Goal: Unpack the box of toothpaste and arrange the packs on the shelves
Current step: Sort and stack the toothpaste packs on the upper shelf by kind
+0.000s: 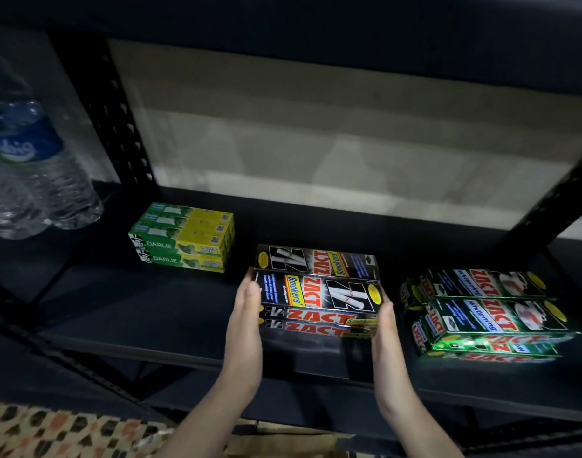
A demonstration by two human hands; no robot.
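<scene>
A stack of black Zact Smokers toothpaste packs (319, 292) sits on the dark shelf (170, 328) at the centre. My left hand (246, 312) presses flat against the stack's left end with straight fingers. My right hand (383, 317) presses flat against its right end. A green and yellow Darlie stack (184, 238) stands further back on the left. A stack of green Zact Whitening packs (487, 312) lies on the right, apart from my right hand.
Water bottles (35, 166) stand on the neighbouring shelf at the left, behind a black perforated upright (117, 107). Another upright (553, 206) slants at the right. A cardboard box edge (283, 441) and patterned fabric (51, 431) lie below the shelf front.
</scene>
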